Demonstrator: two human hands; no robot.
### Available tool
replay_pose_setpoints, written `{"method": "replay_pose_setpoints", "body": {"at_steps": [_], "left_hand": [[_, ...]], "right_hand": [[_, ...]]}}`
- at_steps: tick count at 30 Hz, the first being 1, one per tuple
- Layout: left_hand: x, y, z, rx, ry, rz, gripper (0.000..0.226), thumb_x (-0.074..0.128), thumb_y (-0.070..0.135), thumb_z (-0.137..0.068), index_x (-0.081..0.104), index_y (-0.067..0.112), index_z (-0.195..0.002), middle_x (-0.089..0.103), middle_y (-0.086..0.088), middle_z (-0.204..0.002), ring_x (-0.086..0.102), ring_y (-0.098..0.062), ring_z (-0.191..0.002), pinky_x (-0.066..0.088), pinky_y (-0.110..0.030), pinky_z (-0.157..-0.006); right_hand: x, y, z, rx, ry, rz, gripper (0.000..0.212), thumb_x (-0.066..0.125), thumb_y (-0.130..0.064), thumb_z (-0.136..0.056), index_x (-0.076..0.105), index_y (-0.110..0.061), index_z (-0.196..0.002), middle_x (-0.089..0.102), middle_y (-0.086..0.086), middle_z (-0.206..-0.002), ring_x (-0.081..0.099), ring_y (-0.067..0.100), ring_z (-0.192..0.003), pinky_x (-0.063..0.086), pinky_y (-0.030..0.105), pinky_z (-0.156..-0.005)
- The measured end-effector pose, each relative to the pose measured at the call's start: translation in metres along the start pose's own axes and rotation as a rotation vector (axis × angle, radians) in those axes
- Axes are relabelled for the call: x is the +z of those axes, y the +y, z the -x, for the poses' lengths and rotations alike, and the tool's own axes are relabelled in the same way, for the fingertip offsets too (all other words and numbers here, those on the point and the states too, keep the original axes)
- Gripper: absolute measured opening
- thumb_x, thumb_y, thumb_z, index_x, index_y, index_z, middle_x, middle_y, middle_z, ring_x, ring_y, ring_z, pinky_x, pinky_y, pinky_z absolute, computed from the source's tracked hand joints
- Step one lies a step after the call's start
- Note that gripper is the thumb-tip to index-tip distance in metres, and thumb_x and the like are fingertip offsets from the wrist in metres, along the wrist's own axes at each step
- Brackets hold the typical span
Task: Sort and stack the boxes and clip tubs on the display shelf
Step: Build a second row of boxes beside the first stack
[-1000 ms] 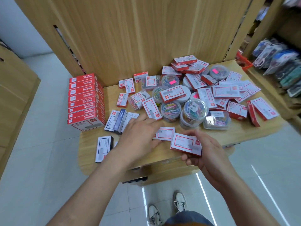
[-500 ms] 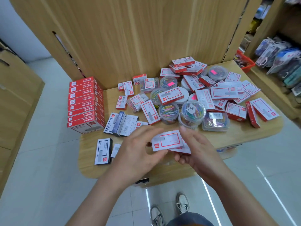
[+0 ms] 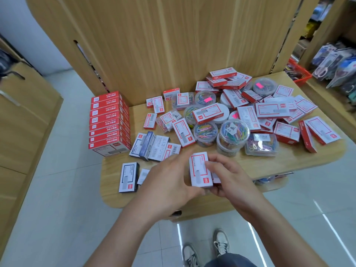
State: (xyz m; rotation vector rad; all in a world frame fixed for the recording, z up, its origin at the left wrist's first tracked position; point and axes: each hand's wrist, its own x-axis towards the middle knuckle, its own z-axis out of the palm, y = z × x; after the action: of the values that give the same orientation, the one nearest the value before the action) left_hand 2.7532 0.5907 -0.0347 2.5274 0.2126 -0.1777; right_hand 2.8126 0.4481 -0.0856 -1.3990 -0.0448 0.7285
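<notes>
Red-bordered box (image 3: 200,169) now lengthwise between left hand (image 3: 169,183) and right hand (image 3: 230,181)

Bare forearms (image 3: 123,234), grey-white sneakers (image 3: 221,244), dark trousers (image 3: 231,261)

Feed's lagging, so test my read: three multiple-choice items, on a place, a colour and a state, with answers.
1. Where on the light wooden display shelf does the tall stack of red cardboard boxes stand?
A left end
B right end
C front middle

2. What colour is the sticker on the rearmost clear round plastic tub?
A green
B pink
C blue

3. The nearest small white, red-bordered cardboard box is:
A lying on the shelf
B inside a tub
C held

Answers:
1. A, the stack fills the shelf's left corner.
2. B, its lid sticker is pink.
3. C, the left hand and right hand grip it.
</notes>
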Motion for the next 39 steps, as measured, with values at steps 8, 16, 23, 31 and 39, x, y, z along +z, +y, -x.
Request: {"method": "replay_pose_setpoints", "body": {"at_steps": [8,16,23,31,39], "left_hand": [[0.019,0.008,-0.005,-0.184,0.308,-0.327,0.080,0.057,0.080,-0.057,0.045,0.022,-0.111,0.052,0.004,-0.108,0.052,-0.021,-0.105,0.047,-0.037,-0.080],[0.020,-0.031,-0.012,-0.302,0.334,-0.488,0.056,0.054,0.066,-0.080,0.053,0.026,-0.118,0.056,0.002,-0.111,0.051,-0.023,-0.109,0.046,-0.036,-0.077],[0.026,-0.038,-0.014,-0.337,0.491,-0.328,0.036,0.063,0.052,-0.076,0.061,0.028,-0.103,0.068,0.005,-0.090,0.062,-0.021,-0.087,0.046,-0.034,-0.070],[-0.004,-0.040,-0.012,-0.565,0.615,0.933,0.035,0.047,0.034,-0.099,0.065,0.017,-0.074,0.062,0.011,-0.057,0.048,-0.007,-0.052,0.033,-0.020,-0.045],[0.008,-0.041,-0.011,-0.395,0.361,0.798,0.040,0.052,0.048,-0.090,0.065,0.013,-0.077,0.058,-0.002,-0.060,0.044,-0.006,-0.044,0.033,-0.026,-0.050]], "right_hand": [[0.015,0.008,-0.004,-0.102,-0.003,-0.068,0.016,0.059,-0.017,-0.093,0.067,-0.023,-0.104,0.071,0.008,-0.094,0.063,0.015,-0.079,0.047,0.031,-0.067],[0.004,-0.007,-0.003,-0.121,0.039,-0.090,0.029,0.046,0.001,-0.094,0.065,-0.019,-0.103,0.066,0.014,-0.074,0.053,0.021,-0.053,0.045,0.025,-0.045],[0.006,-0.004,-0.007,-0.067,0.068,-0.092,0.026,0.046,0.004,-0.092,0.066,-0.012,-0.097,0.063,0.015,-0.071,0.052,0.017,-0.048,0.043,0.023,-0.043],[0.010,-0.007,-0.011,-0.057,0.033,-0.068,0.026,0.050,0.003,-0.090,0.066,-0.017,-0.087,0.064,0.009,-0.069,0.051,0.019,-0.049,0.042,0.024,-0.044],[0.018,-0.011,-0.017,-0.011,-0.054,-0.109,0.020,0.046,-0.017,-0.099,0.065,-0.013,-0.095,0.062,0.009,-0.073,0.050,0.018,-0.051,0.037,0.024,-0.047]]}}
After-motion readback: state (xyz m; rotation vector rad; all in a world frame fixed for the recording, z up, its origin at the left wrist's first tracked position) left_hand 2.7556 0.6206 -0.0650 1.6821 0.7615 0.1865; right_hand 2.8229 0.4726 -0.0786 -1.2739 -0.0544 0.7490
